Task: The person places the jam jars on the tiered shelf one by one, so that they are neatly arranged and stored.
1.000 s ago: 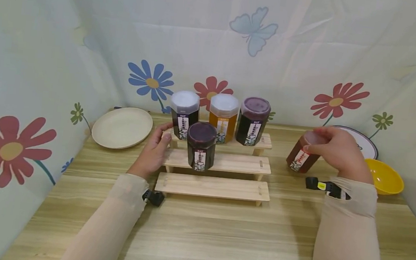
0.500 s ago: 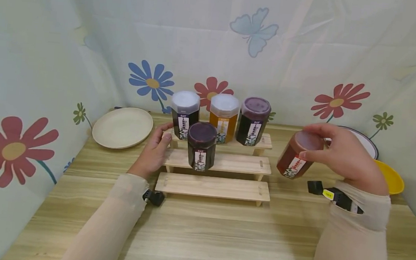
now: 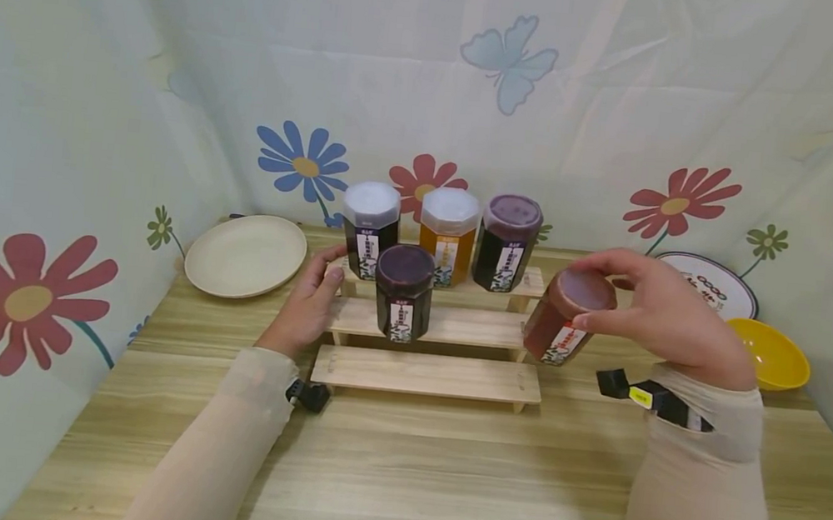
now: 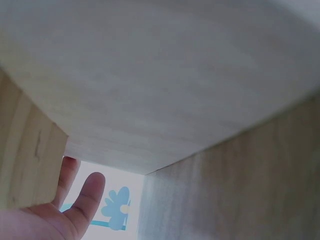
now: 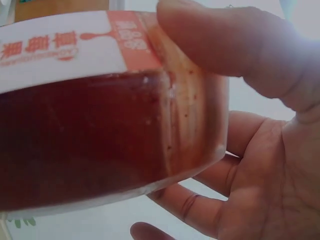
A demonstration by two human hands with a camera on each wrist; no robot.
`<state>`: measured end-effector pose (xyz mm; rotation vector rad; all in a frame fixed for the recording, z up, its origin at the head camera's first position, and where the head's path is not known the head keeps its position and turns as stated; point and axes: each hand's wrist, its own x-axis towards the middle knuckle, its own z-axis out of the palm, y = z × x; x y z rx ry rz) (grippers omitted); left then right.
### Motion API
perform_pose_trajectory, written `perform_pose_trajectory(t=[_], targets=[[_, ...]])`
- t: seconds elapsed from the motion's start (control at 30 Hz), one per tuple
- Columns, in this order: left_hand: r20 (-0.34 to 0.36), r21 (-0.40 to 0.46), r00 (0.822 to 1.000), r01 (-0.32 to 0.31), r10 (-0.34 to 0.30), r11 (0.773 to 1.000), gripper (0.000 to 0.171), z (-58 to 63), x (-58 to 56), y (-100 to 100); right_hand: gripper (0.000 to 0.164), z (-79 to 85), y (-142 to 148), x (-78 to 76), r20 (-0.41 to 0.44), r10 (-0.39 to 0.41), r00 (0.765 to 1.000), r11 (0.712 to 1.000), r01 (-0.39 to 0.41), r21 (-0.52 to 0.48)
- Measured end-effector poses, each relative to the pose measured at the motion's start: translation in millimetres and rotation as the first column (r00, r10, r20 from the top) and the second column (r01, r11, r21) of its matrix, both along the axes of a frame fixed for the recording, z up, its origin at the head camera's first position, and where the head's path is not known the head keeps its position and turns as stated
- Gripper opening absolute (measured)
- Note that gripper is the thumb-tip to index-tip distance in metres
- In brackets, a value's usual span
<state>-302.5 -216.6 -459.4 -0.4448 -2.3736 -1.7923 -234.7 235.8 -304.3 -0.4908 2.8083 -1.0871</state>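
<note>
A jar of red jam with a white and red label tilts in my right hand, whose thumb and fingers grip it near the lid. It overlaps the right end of the middle tier of the wooden stand. The right wrist view shows the thumb on the red jar. My left hand holds the left end of the stand's top tier. Three jars stand up there: a dark one, an amber one and a purple-lidded one. A dark jar stands on the middle tier.
A cream plate lies at the back left of the wood-grained table. At the back right are a white plate with a dark rim and a yellow bowl. A flower-printed curtain hangs behind the table.
My right hand has moved the red jar leftward to the right end of the stand, tilting it on the way. The left hand and the other jars have stayed put.
</note>
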Motion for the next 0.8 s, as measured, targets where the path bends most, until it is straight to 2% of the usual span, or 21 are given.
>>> perform_pose_trajectory(t=[0.3, 0.57, 0.8], targets=[[-0.008, 0.004, 1.0, 0.006, -0.006, 1.0, 0.044, -1.4, -1.5, 0.3, 0.055, -11.3, -13.4, -10.3, -0.07, 0.087, 0.994, 0.996, -0.089, -0.023], [0.005, -0.007, 1.0, -0.003, 0.003, 1.0, 0.046, -0.6, 0.2, -0.3, 0.059, -11.9, -21.4, -14.4, -0.024, 0.117, 0.993, 0.991, -0.118, -0.069], [0.002, -0.008, 1.0, -0.001, 0.001, 1.0, 0.045, -1.4, -0.1, -0.3, 0.054, -10.2, -16.7, -11.0, -0.058, 0.111, 0.992, 0.991, -0.115, -0.062]])
